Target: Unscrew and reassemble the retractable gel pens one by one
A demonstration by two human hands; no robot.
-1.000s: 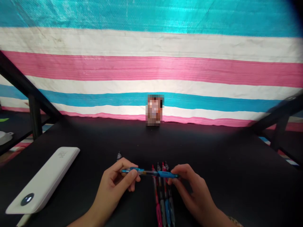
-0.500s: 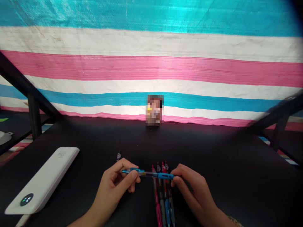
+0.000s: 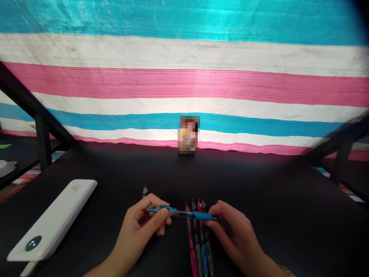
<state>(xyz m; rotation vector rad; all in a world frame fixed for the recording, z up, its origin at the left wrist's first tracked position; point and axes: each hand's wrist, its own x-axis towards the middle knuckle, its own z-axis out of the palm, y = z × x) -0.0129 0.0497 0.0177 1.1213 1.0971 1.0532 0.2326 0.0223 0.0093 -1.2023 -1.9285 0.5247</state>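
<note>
I hold a blue pen [image 3: 184, 212] crosswise between both hands, just above the black table [image 3: 259, 200]. My left hand [image 3: 141, 227] pinches its left end with thumb and fingers closed. My right hand [image 3: 233, 234] pinches the blue grip at its right end, fingers closed. Under the pen, several pens [image 3: 198, 246] lie side by side on the table, red, dark and blue, pointing away from me. A small clear pen part [image 3: 144, 190] lies just beyond my left hand.
A white power bank [image 3: 54, 219] with a lit round display lies at the left. A small blurred box [image 3: 188, 134] stands at the table's far edge against a striped tarp [image 3: 184, 77]. Black frame bars [image 3: 34, 111] slope at both sides.
The blue pen and both hands shifted only slightly; the right fingers slid a little along the pen's grip. Nothing else moved.
</note>
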